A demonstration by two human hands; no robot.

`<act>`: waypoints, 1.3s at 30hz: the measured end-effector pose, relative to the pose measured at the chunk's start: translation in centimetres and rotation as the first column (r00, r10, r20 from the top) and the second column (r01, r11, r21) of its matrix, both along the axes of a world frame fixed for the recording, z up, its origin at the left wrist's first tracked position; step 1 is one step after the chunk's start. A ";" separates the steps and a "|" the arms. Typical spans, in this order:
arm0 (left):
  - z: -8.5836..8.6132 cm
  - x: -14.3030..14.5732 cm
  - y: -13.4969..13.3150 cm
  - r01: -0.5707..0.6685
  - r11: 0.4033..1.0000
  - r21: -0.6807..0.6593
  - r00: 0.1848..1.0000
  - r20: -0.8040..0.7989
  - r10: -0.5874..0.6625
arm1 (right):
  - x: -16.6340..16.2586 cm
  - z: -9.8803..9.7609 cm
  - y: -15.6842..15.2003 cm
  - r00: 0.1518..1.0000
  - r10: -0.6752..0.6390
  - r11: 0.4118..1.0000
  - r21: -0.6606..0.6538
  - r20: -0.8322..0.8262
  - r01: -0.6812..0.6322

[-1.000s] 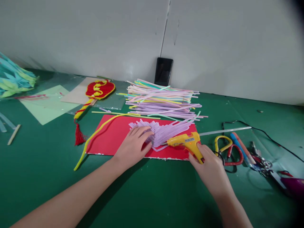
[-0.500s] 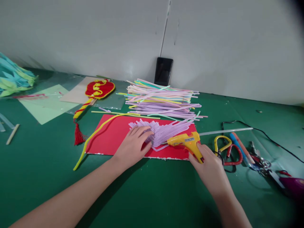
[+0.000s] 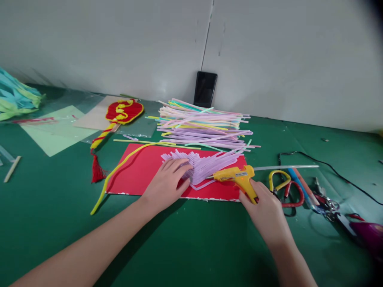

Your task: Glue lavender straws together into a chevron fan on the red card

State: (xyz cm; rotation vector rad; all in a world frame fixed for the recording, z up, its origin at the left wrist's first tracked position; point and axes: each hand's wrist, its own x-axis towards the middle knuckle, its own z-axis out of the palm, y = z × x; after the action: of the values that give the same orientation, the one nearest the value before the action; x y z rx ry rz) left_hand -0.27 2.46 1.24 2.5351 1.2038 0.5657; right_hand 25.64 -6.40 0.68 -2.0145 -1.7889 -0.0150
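On a red board [image 3: 131,175] lies a V-shaped layer of lilac pipe cleaners [image 3: 206,165], set side by side. My left hand [image 3: 169,179] rests on its left half, fingers spread and slightly bent, thumb apart; its fingertips cover some of the stems. In my right hand [image 3: 266,207] is a yellow glue gun [image 3: 236,175], gripped by the handle with a small orange light lit. The nozzle points left, beside the lower right strands of the lilac layer. A clear glue stick [image 3: 284,167] juts from the gun's back. A yellow pipe cleaner [image 3: 115,171] curves over the board's left side.
Behind the board lies a pile of coloured pipe cleaners [image 3: 203,123]; a phone [image 3: 205,88] leans on the wall. A red and yellow tasselled fan [image 3: 124,112] sits left. Scissors [image 3: 295,193], pens [image 3: 303,185] and a black cord [image 3: 329,173] lie right.
The glue gun has shifted slightly right and its nozzle a little up, along the lilac strands. My left hand stays in place on the layer.
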 end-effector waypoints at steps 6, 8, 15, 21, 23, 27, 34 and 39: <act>0.0 -0.1 0.0 0.000 1.000 0.007 1.000 0.017 -0.001 | 0.2 0.1 0.0 0.999 -0.031 0.999 -0.025 -0.010 0.031; 0.0 -0.1 0.0 0.003 1.000 0.005 1.000 0.020 -0.003 | 0.3 0.1 0.0 0.999 -0.044 0.999 -0.028 -0.020 0.044; 0.0 0.0 0.0 -0.003 1.000 -0.003 1.000 -0.001 0.003 | 0.7 -0.2 0.1 0.996 -0.087 0.996 -0.018 -0.019 0.086; 0.0 -0.1 0.0 -0.009 1.000 -0.006 1.000 -0.004 0.009 | 1.0 -0.3 0.1 0.995 -0.094 0.996 -0.013 -0.031 0.094; 0.0 -0.1 0.0 -0.009 1.000 -0.003 1.000 -0.003 0.009 | 1.0 -0.2 0.1 0.995 -0.091 0.996 -0.011 -0.030 0.091; 0.0 -0.1 0.0 -0.006 1.000 0.003 1.000 0.001 0.006 | 1.0 -0.1 0.1 0.995 -0.093 0.996 -0.011 -0.031 0.093; 0.0 0.0 0.0 -0.004 1.000 0.003 1.000 0.005 0.004 | 1.0 -0.1 0.1 0.990 -0.123 0.992 -0.014 -0.062 0.123; 0.0 0.0 0.0 -0.004 1.000 -0.001 1.000 0.013 0.004 | 1.1 0.0 0.1 0.987 -0.133 0.991 -0.031 -0.085 0.131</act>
State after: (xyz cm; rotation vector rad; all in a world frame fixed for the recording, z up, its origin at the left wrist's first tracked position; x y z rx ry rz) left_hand -0.31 2.47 1.25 2.5249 1.2045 0.5810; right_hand 26.75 -6.29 0.63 -2.1149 -1.6075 0.0542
